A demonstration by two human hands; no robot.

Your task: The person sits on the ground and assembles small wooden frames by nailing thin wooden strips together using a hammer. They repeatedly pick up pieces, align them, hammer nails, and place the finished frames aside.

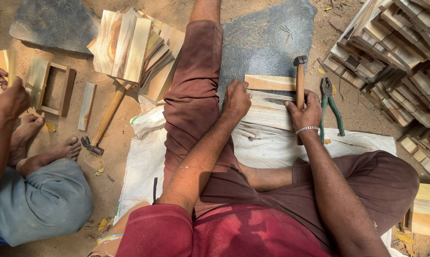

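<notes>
Right hand (306, 113) grips the hammer (300, 76) upright beside the wooden slats (270, 102) on the stone slab (267, 38), left hand (236, 99) pressing them flat; no assembled frame visible here yet.

left hand (236, 99) pressed flat on wooden slats (268, 108) | right hand (306, 113) gripping hammer (300, 78), head at 12 o'clock | pliers (330, 102) at 3 o'clock | co-worker's hands (5, 93) at 9 o'clock
</notes>
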